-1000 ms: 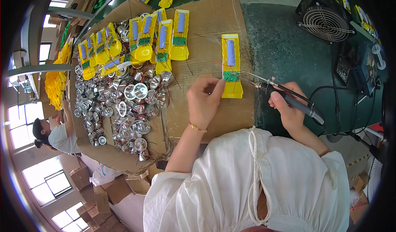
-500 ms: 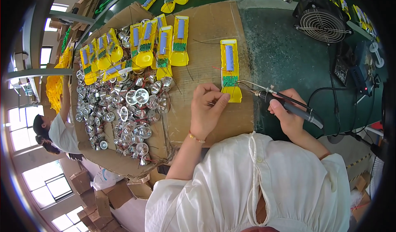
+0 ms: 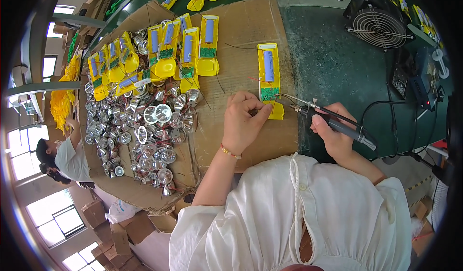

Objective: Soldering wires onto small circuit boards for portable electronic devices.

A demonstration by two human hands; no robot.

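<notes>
Head view, only view available. The left hand (image 3: pixel 245 122) sits at centre frame, fingers curled and pinched down on the lower end of a yellow torch half-shell (image 3: pixel 269 78), pressing near its small green circuit board (image 3: pixel 269 94); whether anything thin is nipped between the fingertips, I cannot tell. The right hand (image 3: pixel 333 133), at about 3 o'clock from the left, is closed around the dark handle of a soldering iron (image 3: pixel 333 121), whose bent metal tip reaches toward 9 o'clock and meets the green board. Against the two earlier frames: the shell has stayed on the same patch of cardboard sheet (image 3: pixel 241 44), while the iron tip has travelled in from just right of the shell to its lower end, and the left fingers have crept closer to the board. Judgement: the joint on the board is being worked at this moment, the shell being pinned steady for it. The shell carries a pale blue cylindrical cell (image 3: pixel 268 65) along its length, with a red wire beside it. At 10 to 11 o'clock from the left hand lie more yellow shells (image 3: pixel 185 54) in a rough row; at 8 to 9 o'clock, a heap of silver reflector cups (image 3: pixel 144 131). At 1 o'clock, well apart, a black desk fan (image 3: pixel 378 22) stands on the green bench top (image 3: pixel 337 68). Another person (image 3: pixel 67 157) is at far 9 o'clock.
</notes>
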